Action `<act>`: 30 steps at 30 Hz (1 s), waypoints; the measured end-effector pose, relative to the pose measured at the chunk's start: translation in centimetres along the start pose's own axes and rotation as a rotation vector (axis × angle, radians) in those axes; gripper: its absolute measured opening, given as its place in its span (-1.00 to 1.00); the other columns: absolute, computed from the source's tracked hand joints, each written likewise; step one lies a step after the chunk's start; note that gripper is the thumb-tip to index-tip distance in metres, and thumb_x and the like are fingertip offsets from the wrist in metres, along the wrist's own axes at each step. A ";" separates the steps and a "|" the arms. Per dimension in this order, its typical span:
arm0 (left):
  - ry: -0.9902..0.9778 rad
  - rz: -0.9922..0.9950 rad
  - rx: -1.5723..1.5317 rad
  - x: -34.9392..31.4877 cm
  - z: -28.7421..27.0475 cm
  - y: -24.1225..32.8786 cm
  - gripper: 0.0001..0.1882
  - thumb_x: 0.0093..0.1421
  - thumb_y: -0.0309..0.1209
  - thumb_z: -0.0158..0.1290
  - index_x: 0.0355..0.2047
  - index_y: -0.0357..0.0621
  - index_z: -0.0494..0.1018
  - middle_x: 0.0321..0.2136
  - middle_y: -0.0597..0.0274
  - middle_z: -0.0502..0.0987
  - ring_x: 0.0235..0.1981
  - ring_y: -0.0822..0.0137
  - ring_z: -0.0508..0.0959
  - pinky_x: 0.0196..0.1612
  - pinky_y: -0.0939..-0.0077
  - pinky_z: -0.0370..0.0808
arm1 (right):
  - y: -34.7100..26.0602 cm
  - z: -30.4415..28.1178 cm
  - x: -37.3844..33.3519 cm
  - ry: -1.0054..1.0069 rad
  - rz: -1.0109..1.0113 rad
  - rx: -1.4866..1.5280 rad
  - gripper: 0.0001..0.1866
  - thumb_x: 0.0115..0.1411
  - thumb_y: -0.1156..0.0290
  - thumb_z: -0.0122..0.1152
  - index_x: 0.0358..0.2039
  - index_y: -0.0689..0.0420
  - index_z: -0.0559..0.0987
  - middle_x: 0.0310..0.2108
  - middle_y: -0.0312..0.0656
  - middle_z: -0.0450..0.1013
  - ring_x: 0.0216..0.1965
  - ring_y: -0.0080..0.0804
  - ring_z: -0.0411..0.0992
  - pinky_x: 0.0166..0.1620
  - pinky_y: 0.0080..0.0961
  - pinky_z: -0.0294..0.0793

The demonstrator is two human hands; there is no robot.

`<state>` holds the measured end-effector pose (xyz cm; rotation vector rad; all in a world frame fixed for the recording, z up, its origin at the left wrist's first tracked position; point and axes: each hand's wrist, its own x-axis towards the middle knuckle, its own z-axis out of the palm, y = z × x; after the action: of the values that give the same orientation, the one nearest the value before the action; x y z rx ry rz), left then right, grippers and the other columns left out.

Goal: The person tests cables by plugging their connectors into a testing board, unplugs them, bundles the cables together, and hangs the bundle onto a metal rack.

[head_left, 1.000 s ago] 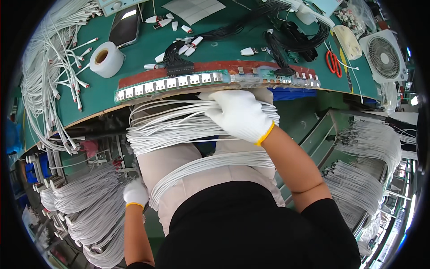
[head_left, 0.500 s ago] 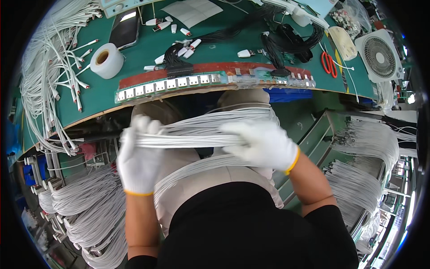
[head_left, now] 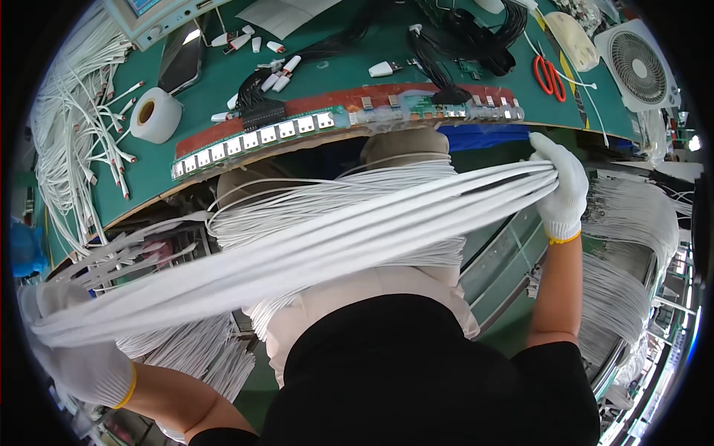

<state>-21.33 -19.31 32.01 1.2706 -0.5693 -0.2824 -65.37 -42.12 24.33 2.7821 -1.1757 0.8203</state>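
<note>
A bundle of white cables [head_left: 312, 241] stretches slantwise across my lap, from low at the far left up to the right. My right hand [head_left: 563, 186], in a white glove with a yellow cuff, is closed round the looped end. At the left rim my left hand [head_left: 82, 357], gloved the same way, grips the other end; motion smears its fingers. Beneath the stretched bundle, more white cables [head_left: 290, 212] lie across my thighs. Several loose cable ends trail beside the left part of the bundle.
Ahead, the green bench [head_left: 327, 78] bears a long board with a row of sockets [head_left: 256, 139], a tape roll [head_left: 156, 115], a phone [head_left: 181, 59], red scissors [head_left: 549, 76] and a fan [head_left: 638, 67]. White cables hang in bunches at right [head_left: 617, 297] and lower left [head_left: 201, 353].
My hands have spread far apart, the left one down to the left and the right one up to the right. The held cables are now drawn out long between them.
</note>
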 end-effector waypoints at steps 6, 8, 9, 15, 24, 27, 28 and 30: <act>-0.352 -0.322 -0.457 0.0 -4.7 -3.2 -0.64 0.38 -0.33 -0.20 0.07 -0.32 0.21 -0.07 0.05 0.39 -0.03 0.22 0.45 0.08 0.25 0.44 | 9.1 2.4 -6.2 -0.022 0.085 -0.306 -0.63 -0.01 0.58 0.17 -0.12 0.11 0.56 -0.40 -0.16 0.50 -0.33 -0.17 0.49 -0.22 -0.38 0.46; -0.291 -0.417 -0.516 -1.1 -4.2 -6.1 -0.64 0.38 -0.32 -0.21 0.07 -0.31 0.21 -0.07 0.06 0.40 -0.04 0.21 0.45 0.07 0.25 0.45 | 11.8 2.4 -8.6 -0.118 0.146 -0.435 -0.71 0.06 0.48 0.17 -0.15 0.08 0.55 -0.36 -0.19 0.51 -0.28 -0.15 0.47 -0.18 -0.31 0.43; -0.225 -0.502 -0.561 -1.7 -4.0 -7.2 -0.64 0.39 -0.31 -0.22 0.07 -0.31 0.21 -0.07 0.08 0.41 -0.05 0.20 0.45 0.06 0.25 0.45 | 12.9 2.5 -9.6 -0.165 0.177 -0.490 -0.75 0.09 0.44 0.17 -0.17 0.06 0.54 -0.34 -0.20 0.51 -0.25 -0.14 0.46 -0.16 -0.27 0.41; 0.097 -0.712 -0.559 -3.5 -5.5 -15.9 -0.67 0.38 -0.31 -0.18 0.02 -0.28 0.30 -0.07 0.14 0.44 -0.02 0.22 0.43 0.10 0.30 0.40 | 15.8 4.0 -11.8 -0.196 0.209 -0.723 -0.68 0.07 0.39 0.21 -0.11 0.03 0.52 -0.24 -0.17 0.50 -0.12 -0.13 0.42 -0.05 -0.25 0.37; -0.115 -1.013 -0.714 -12.7 5.8 -15.6 -0.56 0.22 -0.38 0.07 0.09 -0.11 0.25 -0.03 0.21 0.41 0.09 0.18 0.37 0.23 0.11 0.25 | -4.3 5.6 -1.6 -0.209 0.557 0.497 -0.66 0.03 0.53 0.27 -0.12 0.20 0.54 -0.20 -0.15 0.53 -0.17 -0.34 0.50 -0.09 -0.44 0.46; -0.209 -0.983 -0.801 -12.5 6.1 -15.1 -0.51 0.20 -0.40 0.07 0.12 -0.09 0.20 0.00 0.18 0.38 0.11 0.16 0.36 0.22 0.02 0.25 | -11.4 3.6 -0.9 -0.584 0.456 1.007 -0.77 0.08 0.53 0.25 -0.20 0.24 0.59 -0.27 -0.19 0.55 -0.22 -0.39 0.52 -0.11 -0.51 0.47; -0.230 -0.974 -0.830 -12.4 6.0 -15.0 -0.49 0.20 -0.41 0.06 0.14 -0.08 0.18 0.02 0.16 0.37 0.12 0.15 0.35 0.21 -0.02 0.26 | -12.6 3.6 -1.0 -0.663 0.307 1.109 -0.77 0.09 0.52 0.24 -0.20 0.24 0.59 -0.27 -0.18 0.56 -0.20 -0.36 0.52 -0.10 -0.50 0.47; -0.253 -0.962 -0.864 -12.1 5.6 -15.1 -0.47 0.21 -0.42 0.05 0.16 -0.07 0.15 0.04 0.15 0.35 0.12 0.15 0.35 0.20 -0.06 0.26 | -13.7 4.3 -1.2 -0.653 0.276 1.040 -0.77 0.09 0.52 0.24 -0.20 0.23 0.59 -0.28 -0.18 0.56 -0.20 -0.34 0.52 -0.09 -0.48 0.47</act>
<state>-32.81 -22.10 15.72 0.5652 0.0365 -1.3461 -54.91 -32.39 22.66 4.0254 -1.5648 0.6635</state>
